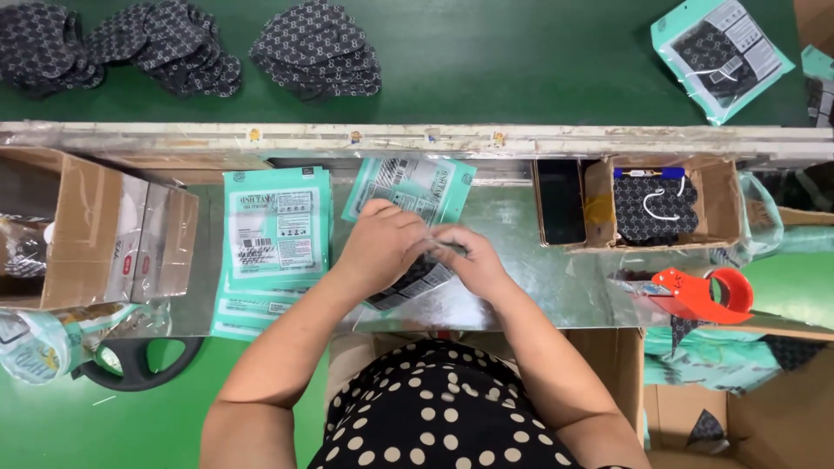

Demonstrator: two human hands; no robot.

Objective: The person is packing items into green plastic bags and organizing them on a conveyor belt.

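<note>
My left hand (380, 241) and my right hand (469, 257) meet over the metal worktop (521, 252). Together they grip a teal plastic pouch (410, 187) with a dark patterned mask (408, 282) partly inside it; the mask's lower end sticks out below my hands. The pouch's top lies flat on the worktop behind my fingers. Left of my left hand sits a stack of teal pouches (276, 227). How far the mask sits in the pouch is hidden by my hands.
Piles of dark patterned masks (317, 48) lie on the green belt, with a filled pouch (721, 56) at far right. A small cardboard box (714, 204) holds masks beside a black phone (561, 201). A red tape dispenser (704, 295) lies right; a cardboard carton (87, 230) left.
</note>
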